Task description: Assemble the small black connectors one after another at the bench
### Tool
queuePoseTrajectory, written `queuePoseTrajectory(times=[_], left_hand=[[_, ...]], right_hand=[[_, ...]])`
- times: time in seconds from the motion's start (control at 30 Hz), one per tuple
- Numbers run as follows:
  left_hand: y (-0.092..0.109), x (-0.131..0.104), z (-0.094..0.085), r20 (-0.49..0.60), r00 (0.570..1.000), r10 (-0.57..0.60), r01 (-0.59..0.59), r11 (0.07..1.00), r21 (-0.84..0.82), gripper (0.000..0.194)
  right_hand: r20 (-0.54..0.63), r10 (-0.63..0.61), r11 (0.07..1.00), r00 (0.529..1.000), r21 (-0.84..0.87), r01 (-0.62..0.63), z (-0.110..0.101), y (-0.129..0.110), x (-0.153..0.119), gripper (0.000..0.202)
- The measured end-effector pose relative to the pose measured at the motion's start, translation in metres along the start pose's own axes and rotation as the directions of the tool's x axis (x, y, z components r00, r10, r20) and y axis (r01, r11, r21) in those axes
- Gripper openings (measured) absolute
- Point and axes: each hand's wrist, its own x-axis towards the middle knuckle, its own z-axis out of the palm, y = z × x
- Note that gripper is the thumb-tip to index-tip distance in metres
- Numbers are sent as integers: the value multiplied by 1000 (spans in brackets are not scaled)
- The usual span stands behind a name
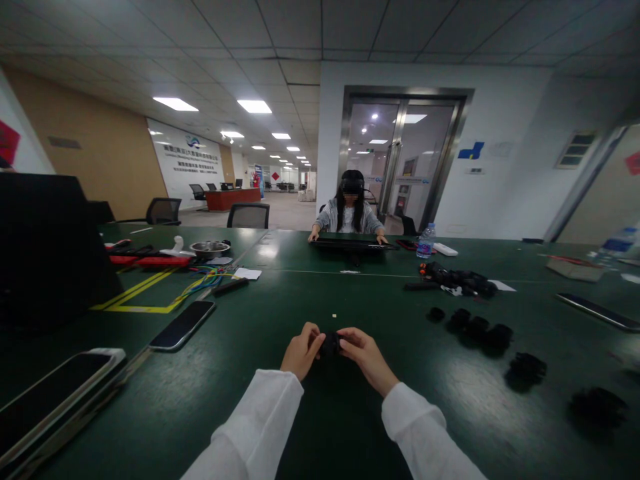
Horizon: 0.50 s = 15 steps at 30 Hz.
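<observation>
Between my two hands is a small round black part (331,344), just above or on the green table; which of the two I cannot tell. My left hand (301,351) pinches its left side between thumb and fingers. From the right, the fingers of my right hand (364,353) close on its other side. The fingers and the dark colour hide its finer shape. A tiny pale square piece (334,315) lies on the table just beyond my hands.
Several black parts (477,328) run along the right side. Behind them lies a black heap (460,279) near a water bottle (426,241). Phones (184,325), coloured wires (203,280), a metal bowl (210,249) and a black monitor (55,247) occupy the left. A person (350,210) sits opposite, holding a flat black panel (350,245).
</observation>
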Motion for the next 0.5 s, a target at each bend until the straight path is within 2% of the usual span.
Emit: queuePoseTrajectory(times=[0.23, 0.5], left_hand=[[4, -1, 0, 94, 985, 147, -149, 989, 13, 49], [3, 0, 1, 63, 994, 90, -90, 996, 6, 35]], right_hand=[[-141, -16, 994, 990, 102, 30, 0, 5, 5, 26], [-131, -8, 994, 991, 104, 22, 2, -2, 2, 26]])
